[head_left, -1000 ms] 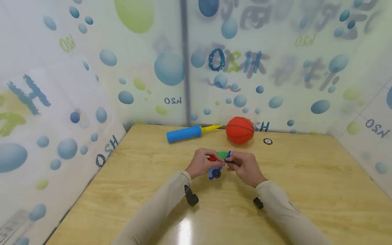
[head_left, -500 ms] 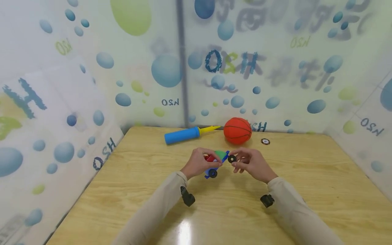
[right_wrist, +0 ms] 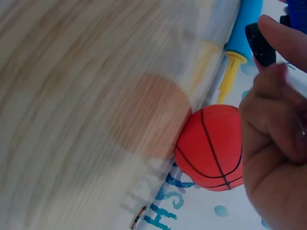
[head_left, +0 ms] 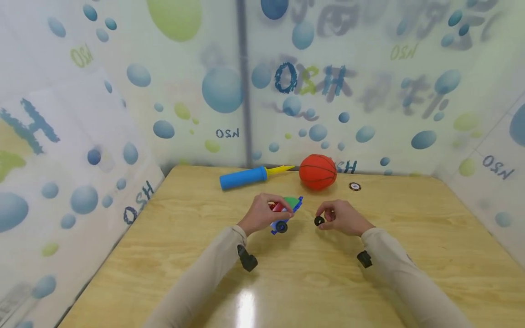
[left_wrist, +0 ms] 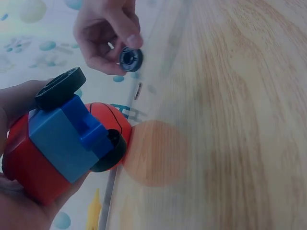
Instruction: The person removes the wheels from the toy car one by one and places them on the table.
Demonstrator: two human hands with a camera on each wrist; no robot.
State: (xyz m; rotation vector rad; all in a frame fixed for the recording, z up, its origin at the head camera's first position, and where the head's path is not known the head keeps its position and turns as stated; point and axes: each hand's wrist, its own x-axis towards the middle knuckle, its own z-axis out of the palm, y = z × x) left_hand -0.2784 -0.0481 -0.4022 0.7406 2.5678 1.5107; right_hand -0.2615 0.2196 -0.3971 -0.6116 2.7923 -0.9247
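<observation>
My left hand grips a small toy car with a blue and red body, a green part and black wheels. It is held tilted above the table, and my palm and fingers cover part of it. To the right, my right hand pinches a loose black toy wheel between thumb and fingertips, apart from the car. In the right wrist view the wheel shows edge-on between the fingers.
At the back of the wooden table lies a blue hand pump with a yellow nozzle. Beside it sits a red basketball, then a round dark-rimmed chip. A patterned wall borders the table behind.
My right hand has drawn away from the car to the right, bringing the wheel with it. My left hand, still gripping the car, has shifted slightly left.
</observation>
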